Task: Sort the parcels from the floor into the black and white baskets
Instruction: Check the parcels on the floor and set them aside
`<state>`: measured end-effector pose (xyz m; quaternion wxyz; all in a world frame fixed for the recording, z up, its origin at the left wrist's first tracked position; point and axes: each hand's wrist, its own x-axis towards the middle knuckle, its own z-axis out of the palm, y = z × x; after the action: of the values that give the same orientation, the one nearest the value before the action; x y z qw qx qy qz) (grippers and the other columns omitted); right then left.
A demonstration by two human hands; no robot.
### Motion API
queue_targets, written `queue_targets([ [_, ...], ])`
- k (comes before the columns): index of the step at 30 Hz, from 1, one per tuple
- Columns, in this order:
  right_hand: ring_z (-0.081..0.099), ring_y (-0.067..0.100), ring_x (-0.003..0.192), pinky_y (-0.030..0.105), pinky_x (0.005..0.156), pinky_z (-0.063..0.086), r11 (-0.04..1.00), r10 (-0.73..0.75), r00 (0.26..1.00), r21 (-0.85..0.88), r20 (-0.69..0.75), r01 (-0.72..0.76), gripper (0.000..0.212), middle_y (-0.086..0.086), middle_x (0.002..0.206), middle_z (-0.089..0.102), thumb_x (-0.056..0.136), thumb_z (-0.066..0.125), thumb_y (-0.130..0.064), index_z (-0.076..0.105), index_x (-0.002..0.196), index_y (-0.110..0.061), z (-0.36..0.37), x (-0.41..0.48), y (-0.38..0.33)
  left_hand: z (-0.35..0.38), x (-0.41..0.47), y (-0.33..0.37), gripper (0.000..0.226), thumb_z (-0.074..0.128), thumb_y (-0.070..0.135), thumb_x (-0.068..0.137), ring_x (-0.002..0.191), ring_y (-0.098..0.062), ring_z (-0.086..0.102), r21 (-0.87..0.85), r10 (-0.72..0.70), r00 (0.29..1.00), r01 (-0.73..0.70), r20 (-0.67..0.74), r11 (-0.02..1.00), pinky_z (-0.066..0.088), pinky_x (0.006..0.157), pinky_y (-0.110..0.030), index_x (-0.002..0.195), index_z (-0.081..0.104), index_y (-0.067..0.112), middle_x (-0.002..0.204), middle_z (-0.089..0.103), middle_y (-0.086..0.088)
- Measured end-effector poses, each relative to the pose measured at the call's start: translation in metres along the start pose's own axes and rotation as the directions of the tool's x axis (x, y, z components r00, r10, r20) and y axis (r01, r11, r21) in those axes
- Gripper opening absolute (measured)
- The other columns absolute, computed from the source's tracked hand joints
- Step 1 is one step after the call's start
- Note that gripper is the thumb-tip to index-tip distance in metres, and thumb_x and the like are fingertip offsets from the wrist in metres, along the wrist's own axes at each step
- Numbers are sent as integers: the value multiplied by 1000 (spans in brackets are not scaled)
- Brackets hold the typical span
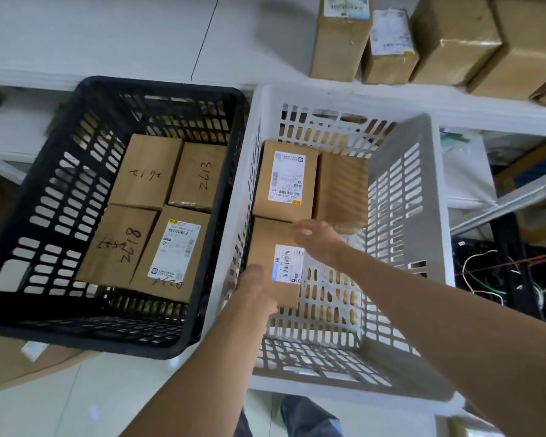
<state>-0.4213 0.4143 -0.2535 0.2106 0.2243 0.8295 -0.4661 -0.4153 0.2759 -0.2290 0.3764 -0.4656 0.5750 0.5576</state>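
A cardboard parcel [276, 244] with a white label lies in the near left part of the white basket [401, 197]. My left hand [254, 288] grips its near left corner. My right hand [316, 238] rests on its far right edge with relaxed fingers. Two more parcels sit behind it in the white basket: a labelled one [286, 181] and a plain one [342, 190]. The black basket [60, 190] on the left holds several brown parcels, three with handwritten numbers and one labelled [174, 250].
Both baskets stand side by side against a low white shelf. Several cardboard boxes [454, 39] stand on the shelf at the back right. A flat piece of cardboard [10, 361] lies under the black basket. Loose wires [486, 272] lie in a dark bin at the right.
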Motion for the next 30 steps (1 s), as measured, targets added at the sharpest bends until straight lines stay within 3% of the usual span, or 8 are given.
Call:
queue_targets([
  [3, 44, -7, 49, 4, 40, 35, 983, 36, 996, 180, -84, -20, 31, -5, 106, 59, 96, 50, -21, 59, 126, -19, -13, -24, -7, 7, -11, 18, 24, 44, 10, 95, 74, -24, 45, 48, 122, 988, -127, 97, 991, 38, 65, -29, 72, 44, 5, 75, 46, -14],
  [6, 58, -7, 61, 8, 57, 49, 936, 28, 957, 342, -288, 76, 28, -2, 101, 66, 96, 52, -24, 65, 118, -11, -30, -58, -20, 20, -50, 39, 10, 53, 13, 91, 71, -19, 51, 78, 342, 906, -371, 251, 926, 42, 65, -28, 82, 57, 9, 78, 55, -7],
  [8, 64, 7, 81, 18, 75, 54, 897, 52, 909, 420, -413, 139, 27, 0, 98, 69, 96, 52, -25, 67, 111, -8, -44, -86, -29, 29, -71, 48, 12, 54, 14, 92, 77, -18, 57, 99, 448, 801, -522, 397, 847, 45, 71, -29, 82, 60, 12, 82, 62, -5],
  [12, 63, 3, 83, 8, 69, 48, 810, 175, 762, 531, -623, 248, 27, -5, 91, 69, 96, 52, -29, 67, 108, -11, -64, -149, -35, 48, -129, 45, 16, 57, 27, 86, 89, -23, 61, 152, 540, 527, -793, 656, 590, 46, 85, -36, 73, 62, 20, 86, 65, -5],
  [14, 65, 9, 88, 22, 80, 50, 779, 271, 654, 559, -707, 282, 27, -5, 92, 71, 94, 54, -33, 68, 106, -13, -67, -185, -28, 57, -151, 29, 16, 58, 32, 82, 89, -21, 59, 143, 483, 410, -856, 774, 497, 43, 87, -36, 71, 59, 20, 84, 62, -4],
  [20, 55, 4, 70, 20, 68, 45, 724, 547, 240, 597, -802, 346, 16, -10, 78, 63, 95, 54, -31, 66, 91, -22, -35, -320, 16, 75, -214, -72, 18, 51, 31, 96, 110, -20, 59, 164, 24, 193, -888, 981, 430, 41, 100, -35, 100, 59, 16, 98, 62, -1],
  [26, 58, 13, 87, 31, 80, 46, 613, 784, -193, 685, -590, 394, 16, -9, 81, 61, 95, 54, -32, 63, 91, -19, 48, -479, 84, 60, -273, -230, 19, 47, 32, 97, 99, -18, 57, 213, -459, 76, -943, 885, 254, 43, 90, -35, 91, 59, 18, 96, 62, -2],
  [30, 61, 23, 100, 39, 88, 48, 508, 856, -367, 723, -364, 468, 21, -1, 91, 65, 92, 53, -40, 62, 85, -23, 119, -573, 129, 32, -292, -335, 19, 47, 27, 95, 86, -18, 56, 222, -601, 107, -968, 792, 120, 40, 81, -33, 82, 57, 18, 90, 60, -3],
])
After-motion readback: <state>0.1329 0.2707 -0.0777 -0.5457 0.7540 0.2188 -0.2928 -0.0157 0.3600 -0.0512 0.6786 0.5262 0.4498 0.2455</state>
